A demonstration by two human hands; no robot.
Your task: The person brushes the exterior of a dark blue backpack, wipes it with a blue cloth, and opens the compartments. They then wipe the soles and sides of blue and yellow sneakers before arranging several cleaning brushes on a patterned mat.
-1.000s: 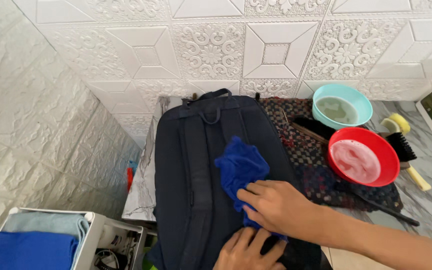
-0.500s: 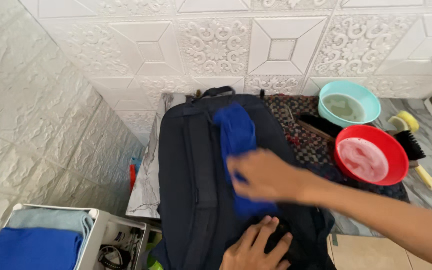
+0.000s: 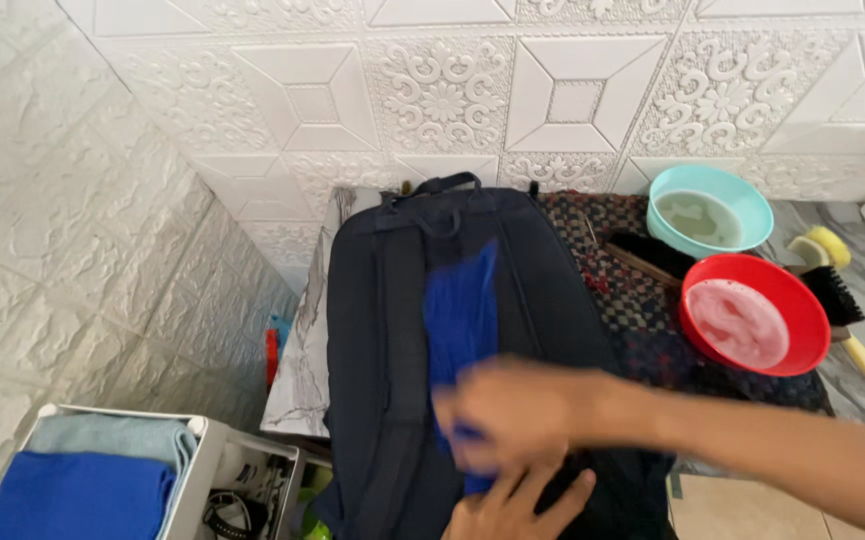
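A dark navy backpack [image 3: 392,330] lies flat on a marble-topped table, its carry handle toward the wall. A blue cloth [image 3: 460,312] is stretched along the backpack's back panel. My right hand [image 3: 524,412] reaches in from the right, blurred by motion, and presses on the lower end of the cloth. My left hand [image 3: 514,508] rests flat on the bottom of the backpack at the near edge, fingers apart.
A patterned mat [image 3: 642,300] lies right of the backpack. On it stand a red bowl [image 3: 757,315] with pinkish liquid, a teal bowl [image 3: 710,210] of water, a black brush [image 3: 837,300] and a yellow sponge [image 3: 820,245]. A white bin [image 3: 192,470] with folded cloths sits lower left.
My right hand has slid back down the backpack toward me, dragging the blue cloth out long. The left hand stayed at the bottom of the backpack.
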